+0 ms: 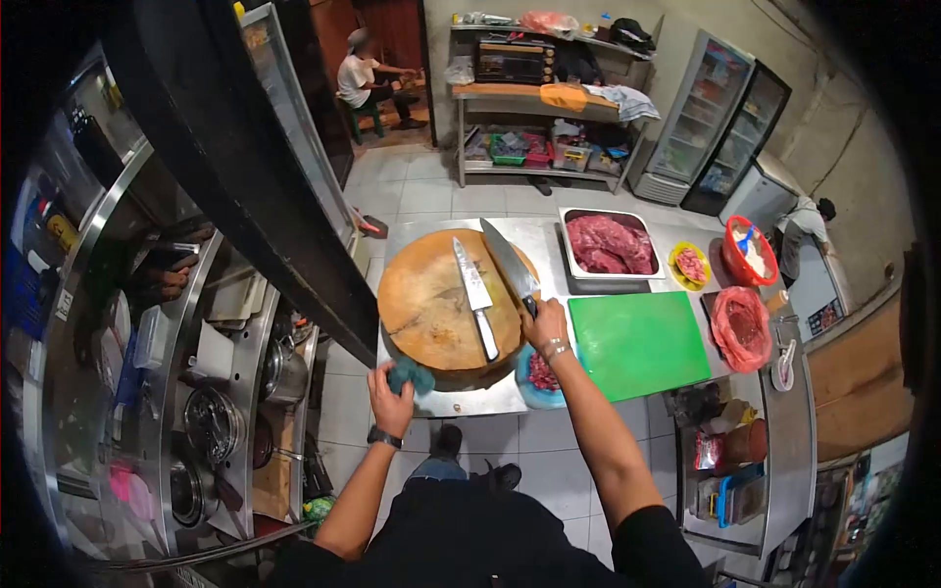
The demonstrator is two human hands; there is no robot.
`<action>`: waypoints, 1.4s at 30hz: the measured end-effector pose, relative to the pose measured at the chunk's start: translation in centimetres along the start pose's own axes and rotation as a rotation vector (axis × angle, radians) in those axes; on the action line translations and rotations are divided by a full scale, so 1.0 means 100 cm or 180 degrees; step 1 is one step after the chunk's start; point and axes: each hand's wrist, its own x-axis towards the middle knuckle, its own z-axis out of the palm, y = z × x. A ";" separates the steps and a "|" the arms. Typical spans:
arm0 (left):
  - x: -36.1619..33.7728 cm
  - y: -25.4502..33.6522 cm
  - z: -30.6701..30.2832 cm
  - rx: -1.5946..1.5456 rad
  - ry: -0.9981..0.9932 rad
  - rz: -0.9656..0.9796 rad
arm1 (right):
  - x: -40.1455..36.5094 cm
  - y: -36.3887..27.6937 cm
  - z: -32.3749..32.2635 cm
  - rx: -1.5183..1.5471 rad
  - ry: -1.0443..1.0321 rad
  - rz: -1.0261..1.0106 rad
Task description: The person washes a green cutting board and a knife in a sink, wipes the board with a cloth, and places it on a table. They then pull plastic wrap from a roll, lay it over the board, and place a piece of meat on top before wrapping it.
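My right hand [546, 328] is closed round the dark handle of a large knife [507, 257], whose blade rests over the right side of the round wooden chopping block [412, 294]. A second knife [471, 279] with a dark, pale-edged handle lies across the block, left of the first. At the block's near left edge, my left hand [392, 400] has its fingers on a bunched dark-green cloth [412, 374]. Beside the block, below my right hand, a blue-rimmed container [534, 394] holds cut red meat.
Right of the block lie a green cutting board [639, 343] and a metal tray [613, 276] of raw meat. Farther right are a yellow plate [676, 257], a red bowl [764, 276] and a red plastic bag [742, 333]. A black post [265, 216] rises on the left. Two people are in the background.
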 end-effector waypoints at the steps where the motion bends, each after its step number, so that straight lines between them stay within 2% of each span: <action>1: 0.024 0.006 -0.003 0.0033 0.0088 0.0153 | 0.015 -0.002 0.018 -0.0066 -0.0104 -0.0035; 2: 0.047 0.013 -0.004 0.0065 0.0152 0.0300 | 0.022 -0.003 0.032 -0.0138 -0.0220 -0.0054; 5: 0.108 0.000 0.029 0.0272 -0.0267 0.0431 | 0.033 -0.007 0.056 -0.0357 -0.0524 0.0072; 7: 0.133 -0.019 0.067 0.0263 -0.0509 0.0501 | 0.025 -0.031 0.032 -0.0363 -0.0381 0.0104; 9: 0.142 -0.018 0.098 0.1097 -0.1048 0.0614 | 0.012 -0.049 0.004 -0.0277 -0.0292 0.0253; 10: 0.142 -0.010 0.104 0.1076 -0.1077 0.0624 | 0.003 -0.051 -0.010 -0.0299 -0.0292 0.0283; 12: 0.140 0.011 0.107 0.1451 -0.1271 0.0559 | -0.033 -0.045 -0.036 0.0057 0.0371 0.0097; 14: 0.134 0.015 0.116 0.1340 -0.1272 0.0696 | -0.076 -0.019 -0.055 0.0166 0.0376 0.0163; 16: 0.122 0.017 0.119 0.1122 -0.1393 0.0988 | -0.129 0.009 -0.070 0.0178 0.0298 0.0608; 18: 0.113 0.030 0.113 0.1083 -0.1591 0.1037 | -0.188 0.040 -0.077 0.0065 0.0345 0.0756; 21: 0.094 0.038 0.089 0.0870 -0.2038 0.1325 | -0.283 0.081 -0.087 -0.0211 -0.0484 0.1679; 22: 0.089 0.040 0.074 0.0984 -0.2308 0.1217 | -0.309 0.090 -0.094 -0.0314 -0.0785 0.1889; 24: 0.081 0.021 0.048 0.1373 -0.3057 0.0861 | -0.354 0.106 -0.113 -0.0767 -0.2044 0.2425; 25: 0.078 0.020 0.025 0.1289 -0.3151 0.0524 | -0.368 0.108 -0.120 -0.0757 -0.2001 0.2468; 26: 0.077 0.004 0.011 0.1510 -0.3328 0.0513 | -0.383 0.108 -0.128 -0.0804 -0.2073 0.2709; 27: 0.076 0.011 -0.006 0.1265 -0.2878 0.0383 | -0.392 0.106 -0.135 -0.0853 -0.2146 0.2964; 30: 0.085 0.026 -0.021 0.1075 -0.2213 0.0038 | -0.387 0.095 -0.143 -0.0912 -0.2026 0.3143; 31: 0.088 0.031 -0.015 0.1049 -0.2257 0.0072 | -0.379 0.091 -0.144 -0.0778 -0.1921 0.3144; 33: 0.097 0.043 0.001 0.1130 -0.1627 0.0708 | -0.352 0.078 -0.147 -0.0610 -0.1782 0.3162; 34: 0.097 0.043 0.013 0.1106 -0.1656 0.0745 | -0.339 0.071 -0.148 -0.0434 -0.1655 0.3131; 35: 0.094 0.038 0.030 0.1451 -0.1568 0.1039 | -0.335 0.068 -0.145 -0.0435 -0.1629 0.3184; 36: 0.090 0.033 0.046 0.1785 -0.1466 0.1337 | -0.332 0.067 -0.141 -0.0502 -0.1412 0.2827; 37: 0.085 0.031 0.055 0.1938 -0.1607 0.1073 | -0.326 0.061 -0.142 -0.0577 -0.1200 0.2467; 38: 0.079 0.029 0.057 0.1896 -0.1612 0.1127 | -0.316 0.055 -0.142 -0.0593 -0.1147 0.2509; 40: 0.062 0.030 0.058 0.1930 -0.2421 0.1311 | -0.288 0.025 -0.159 -0.0014 -0.1255 0.2449; 41: 0.061 0.042 0.053 0.1663 -0.3493 0.0994 | -0.275 0.011 -0.164 -0.0031 -0.1200 0.2499; 42: 0.060 0.054 0.048 0.1377 -0.4559 0.0653 | -0.264 -0.003 -0.167 0.0411 -0.1210 0.2597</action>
